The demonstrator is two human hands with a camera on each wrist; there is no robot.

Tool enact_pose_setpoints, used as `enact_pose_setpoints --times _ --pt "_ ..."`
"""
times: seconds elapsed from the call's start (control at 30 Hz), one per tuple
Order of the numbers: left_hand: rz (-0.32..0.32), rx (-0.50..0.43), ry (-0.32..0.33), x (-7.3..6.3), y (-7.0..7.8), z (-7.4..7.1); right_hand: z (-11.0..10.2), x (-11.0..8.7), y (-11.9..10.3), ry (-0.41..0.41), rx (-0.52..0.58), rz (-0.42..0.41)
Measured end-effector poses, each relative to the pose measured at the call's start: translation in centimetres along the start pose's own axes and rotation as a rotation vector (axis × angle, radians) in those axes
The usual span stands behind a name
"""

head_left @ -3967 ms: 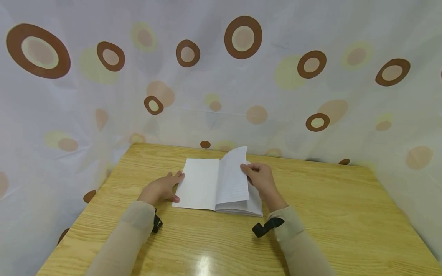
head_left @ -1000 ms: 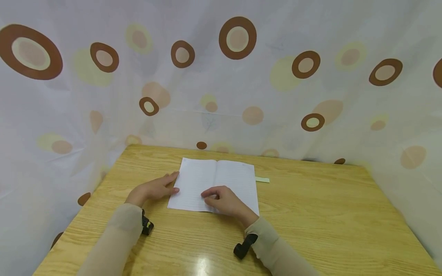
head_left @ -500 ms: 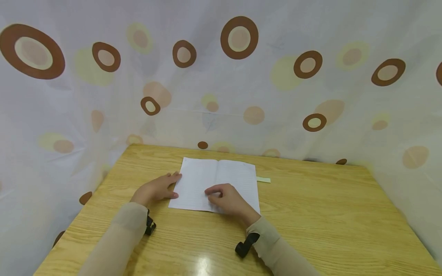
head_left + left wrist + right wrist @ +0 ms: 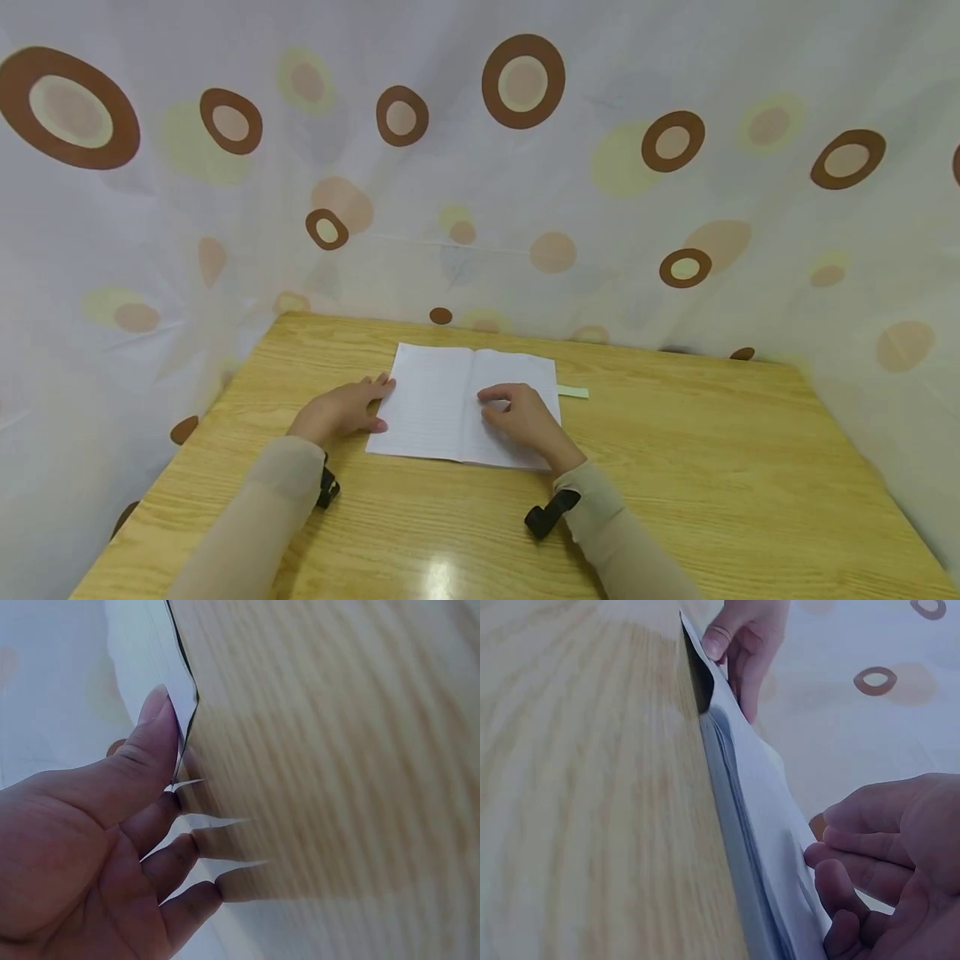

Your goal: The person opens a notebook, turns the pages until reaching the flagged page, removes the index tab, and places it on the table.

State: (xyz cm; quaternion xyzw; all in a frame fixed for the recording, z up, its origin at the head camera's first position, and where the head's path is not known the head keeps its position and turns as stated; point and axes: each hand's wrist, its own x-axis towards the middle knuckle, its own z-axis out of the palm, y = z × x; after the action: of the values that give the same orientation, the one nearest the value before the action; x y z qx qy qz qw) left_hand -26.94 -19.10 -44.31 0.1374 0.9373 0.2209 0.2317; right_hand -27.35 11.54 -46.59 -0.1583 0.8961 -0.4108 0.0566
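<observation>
An open notebook (image 4: 427, 400) lies flat on the wooden table, faint ruled lines on both pages. My left hand (image 4: 341, 412) rests at its left edge. In the left wrist view the thumb (image 4: 156, 724) lies on the page's margin, and the other fingertips reach down by the edge. Over the right page is my right hand (image 4: 525, 417), fingers loosely bent and nothing held. From the right wrist view, this hand (image 4: 900, 855) is just at the page surface; whether every fingertip touches paper I cannot tell. Several stacked leaves show along the notebook's near edge.
A pale green strip (image 4: 573, 391) sticks out past the notebook's right edge. Bare wood table (image 4: 712, 467) extends to the right and in front. Behind and at the sides hangs a white sheet (image 4: 465, 183) with brown rings.
Four seconds ago my right hand held up a leaf; now the pages lie flat, both ruled. Within the last half second it has slid right from the fold; my left hand stays put.
</observation>
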Motion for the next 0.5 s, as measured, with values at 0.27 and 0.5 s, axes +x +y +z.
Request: enact_pose_setpoints --times 0.27,0.5 --pt "0.006 -0.003 -0.017 0.4 -0.2 -0.1 -1.4 0.4 1.7 0.080 0.005 0.033" --pt "0.025 0.012 -0.026 0.2 -0.4 -0.1 -2.4 0.5 2.7 0.138 0.004 0.088"
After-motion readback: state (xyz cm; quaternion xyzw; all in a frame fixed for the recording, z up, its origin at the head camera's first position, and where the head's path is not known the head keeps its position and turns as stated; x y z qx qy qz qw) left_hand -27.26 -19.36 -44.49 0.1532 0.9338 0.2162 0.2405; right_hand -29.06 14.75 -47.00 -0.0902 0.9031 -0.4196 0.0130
